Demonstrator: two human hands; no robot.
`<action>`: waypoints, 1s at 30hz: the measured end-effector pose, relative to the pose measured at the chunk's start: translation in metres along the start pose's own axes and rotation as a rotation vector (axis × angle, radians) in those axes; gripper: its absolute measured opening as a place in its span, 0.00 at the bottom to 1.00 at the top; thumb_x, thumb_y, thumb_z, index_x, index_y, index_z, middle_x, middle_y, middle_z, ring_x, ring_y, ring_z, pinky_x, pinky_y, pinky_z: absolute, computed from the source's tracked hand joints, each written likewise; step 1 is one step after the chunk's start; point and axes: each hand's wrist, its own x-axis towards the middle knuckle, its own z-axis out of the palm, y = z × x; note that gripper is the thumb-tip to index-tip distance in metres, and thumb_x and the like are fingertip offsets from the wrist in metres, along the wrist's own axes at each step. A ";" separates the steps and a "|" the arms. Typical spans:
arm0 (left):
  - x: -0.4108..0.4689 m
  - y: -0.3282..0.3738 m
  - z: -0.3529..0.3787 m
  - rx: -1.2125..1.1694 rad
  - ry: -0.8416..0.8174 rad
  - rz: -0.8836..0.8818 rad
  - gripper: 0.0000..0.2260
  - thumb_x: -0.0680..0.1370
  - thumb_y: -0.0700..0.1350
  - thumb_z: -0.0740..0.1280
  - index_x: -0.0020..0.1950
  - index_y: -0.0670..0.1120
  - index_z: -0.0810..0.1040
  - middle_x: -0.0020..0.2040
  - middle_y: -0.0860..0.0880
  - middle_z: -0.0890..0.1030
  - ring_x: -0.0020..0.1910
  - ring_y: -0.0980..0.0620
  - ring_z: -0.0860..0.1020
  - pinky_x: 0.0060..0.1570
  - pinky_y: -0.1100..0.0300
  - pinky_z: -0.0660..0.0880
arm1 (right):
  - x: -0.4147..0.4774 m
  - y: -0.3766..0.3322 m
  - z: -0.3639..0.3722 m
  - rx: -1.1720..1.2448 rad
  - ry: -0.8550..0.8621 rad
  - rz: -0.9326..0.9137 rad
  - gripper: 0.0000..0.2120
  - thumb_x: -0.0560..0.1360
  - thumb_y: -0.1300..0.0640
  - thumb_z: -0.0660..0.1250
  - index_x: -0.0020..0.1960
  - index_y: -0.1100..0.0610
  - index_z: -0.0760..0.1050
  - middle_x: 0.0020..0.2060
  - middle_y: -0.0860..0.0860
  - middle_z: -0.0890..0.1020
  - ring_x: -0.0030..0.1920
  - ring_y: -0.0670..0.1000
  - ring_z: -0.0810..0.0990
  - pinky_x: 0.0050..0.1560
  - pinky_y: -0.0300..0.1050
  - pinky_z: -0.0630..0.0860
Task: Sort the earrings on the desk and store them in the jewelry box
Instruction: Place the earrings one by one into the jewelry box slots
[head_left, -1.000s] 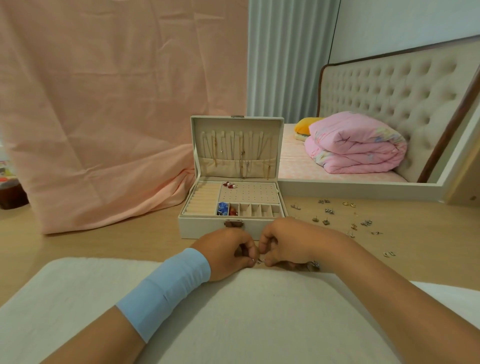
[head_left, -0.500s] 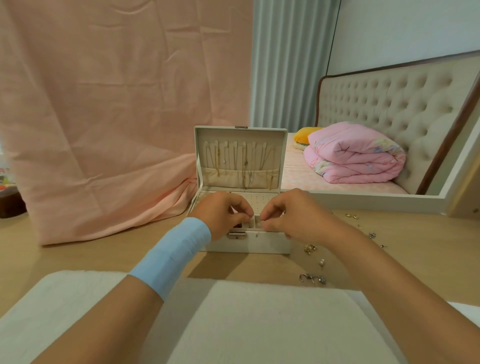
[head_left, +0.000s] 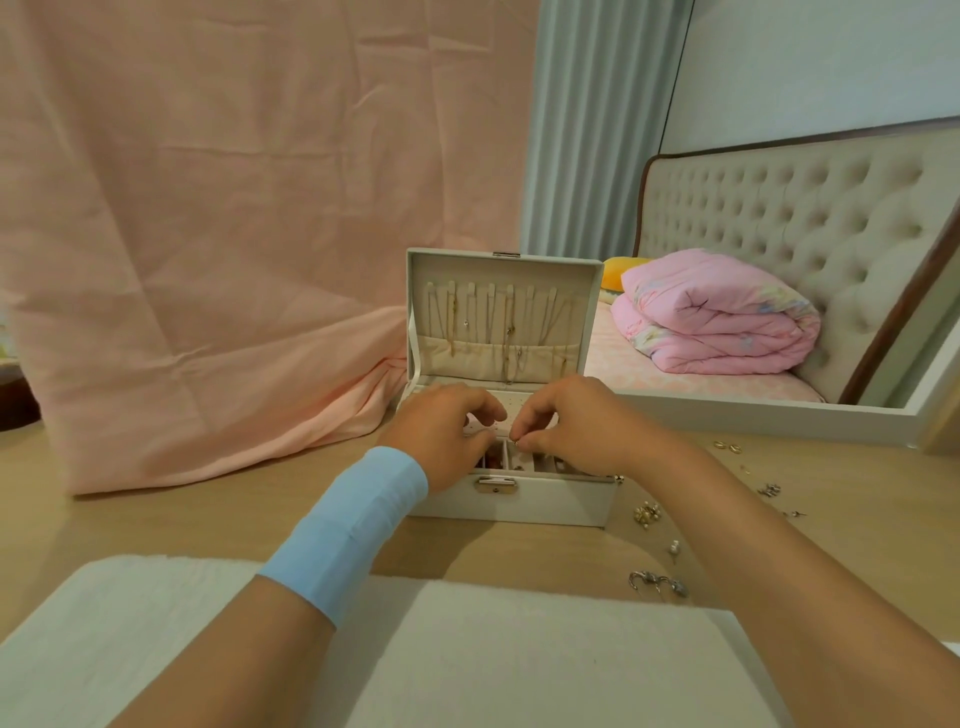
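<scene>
A white jewelry box (head_left: 519, 504) stands open on the wooden desk, its upright lid hung with thin chains. Both hands hover over its front compartments. My right hand (head_left: 576, 423) pinches a small earring (head_left: 517, 442) between thumb and fingertip, just above the compartments. My left hand (head_left: 447, 434), with a light blue band on the wrist, has its fingers curled over the box's left part; what it holds, if anything, is hidden. Loose earrings (head_left: 647, 514) lie scattered on the desk to the right of the box.
A white padded mat (head_left: 467, 654) covers the near desk edge. A pink cloth (head_left: 208, 260) hangs behind on the left. A white-framed mirror (head_left: 779, 415) leans at the back right, showing a bed with a pink quilt. More earrings (head_left: 657, 582) lie by the mat.
Both hands rose from the mat's edge and moved forward to the box. They now sit over its front compartments, with the earring still pinched in the right hand.
</scene>
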 end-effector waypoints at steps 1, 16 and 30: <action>0.000 -0.001 0.001 0.006 -0.007 0.007 0.08 0.78 0.49 0.67 0.55 0.60 0.79 0.50 0.62 0.77 0.52 0.57 0.75 0.57 0.54 0.75 | 0.000 0.001 0.000 0.004 0.003 0.000 0.10 0.76 0.57 0.74 0.42 0.43 0.82 0.42 0.42 0.84 0.35 0.34 0.79 0.39 0.33 0.72; 0.007 0.011 0.021 0.052 -0.057 0.102 0.07 0.76 0.55 0.68 0.51 0.61 0.84 0.51 0.62 0.78 0.53 0.57 0.70 0.57 0.54 0.73 | -0.010 0.030 -0.011 -0.080 -0.035 0.098 0.03 0.73 0.51 0.77 0.45 0.44 0.86 0.38 0.40 0.83 0.38 0.39 0.80 0.40 0.37 0.74; 0.010 0.023 0.023 -0.032 -0.042 -0.069 0.11 0.69 0.62 0.73 0.38 0.55 0.82 0.46 0.56 0.75 0.52 0.53 0.73 0.53 0.54 0.75 | -0.005 0.044 -0.006 0.122 -0.074 0.067 0.11 0.73 0.58 0.78 0.54 0.52 0.86 0.39 0.41 0.85 0.34 0.32 0.79 0.37 0.25 0.70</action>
